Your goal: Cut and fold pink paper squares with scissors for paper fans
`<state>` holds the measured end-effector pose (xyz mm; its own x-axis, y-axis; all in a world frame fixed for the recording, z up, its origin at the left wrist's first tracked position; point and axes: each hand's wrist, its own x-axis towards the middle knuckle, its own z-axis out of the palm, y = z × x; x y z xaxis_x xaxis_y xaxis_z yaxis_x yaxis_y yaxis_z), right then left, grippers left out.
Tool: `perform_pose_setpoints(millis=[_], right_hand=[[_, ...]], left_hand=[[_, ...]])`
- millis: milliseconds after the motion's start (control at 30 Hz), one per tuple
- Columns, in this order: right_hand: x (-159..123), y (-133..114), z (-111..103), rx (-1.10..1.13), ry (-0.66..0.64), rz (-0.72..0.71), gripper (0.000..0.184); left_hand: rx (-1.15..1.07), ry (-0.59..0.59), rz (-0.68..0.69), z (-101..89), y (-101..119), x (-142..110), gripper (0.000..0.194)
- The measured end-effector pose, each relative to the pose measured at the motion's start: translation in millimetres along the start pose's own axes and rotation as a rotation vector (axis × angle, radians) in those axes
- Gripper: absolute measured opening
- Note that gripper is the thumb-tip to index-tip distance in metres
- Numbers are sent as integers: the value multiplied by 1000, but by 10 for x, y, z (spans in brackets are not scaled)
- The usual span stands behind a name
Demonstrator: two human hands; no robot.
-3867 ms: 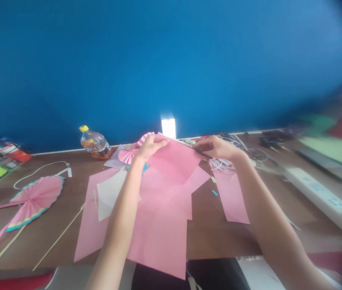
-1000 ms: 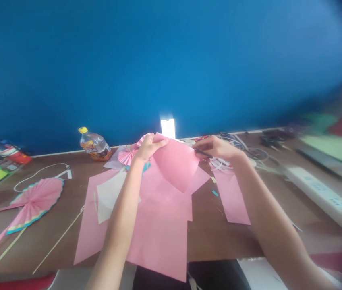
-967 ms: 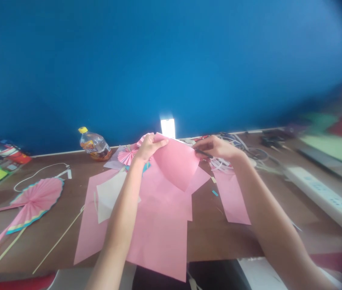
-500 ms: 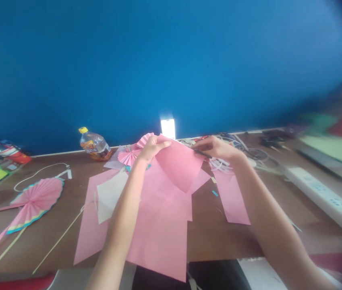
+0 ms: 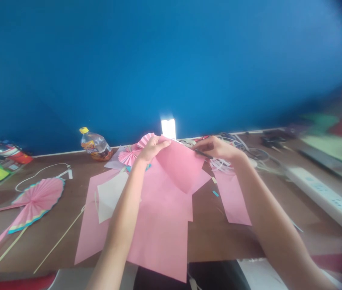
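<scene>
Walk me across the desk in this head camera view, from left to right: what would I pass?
Large pink paper fan → plastic bottle with yellow cap → small pink paper fan → left hand → pink paper sheet → right hand → white power strip

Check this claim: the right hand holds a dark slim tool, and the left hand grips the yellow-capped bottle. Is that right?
No: in the head view, the left hand grips a pink paper sheet, not the bottle, which stands apart by the wall. The right hand does hold the dark slim tool.
</scene>
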<state>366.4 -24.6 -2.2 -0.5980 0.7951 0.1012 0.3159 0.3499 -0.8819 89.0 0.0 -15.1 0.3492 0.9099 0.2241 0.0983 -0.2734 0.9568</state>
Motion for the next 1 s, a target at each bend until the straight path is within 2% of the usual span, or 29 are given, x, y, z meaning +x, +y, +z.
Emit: perform_pose_setpoints(millis=[267,567,767,1000], right_hand=[[1,-56,29,20,-3,-6,42],[-9,-32,9,16,11,-21,38],[-5,-57,17,27,0,2,37],[-1,-83,48,83,1,7,39]], left_hand=[[-120,-60,-34,93,51,-2,32],[-125,-76,-39,41,29,-5,29],[-121,-127,-54,87,87,-47,30],[-130,-129,-67,115,73,-49,30]])
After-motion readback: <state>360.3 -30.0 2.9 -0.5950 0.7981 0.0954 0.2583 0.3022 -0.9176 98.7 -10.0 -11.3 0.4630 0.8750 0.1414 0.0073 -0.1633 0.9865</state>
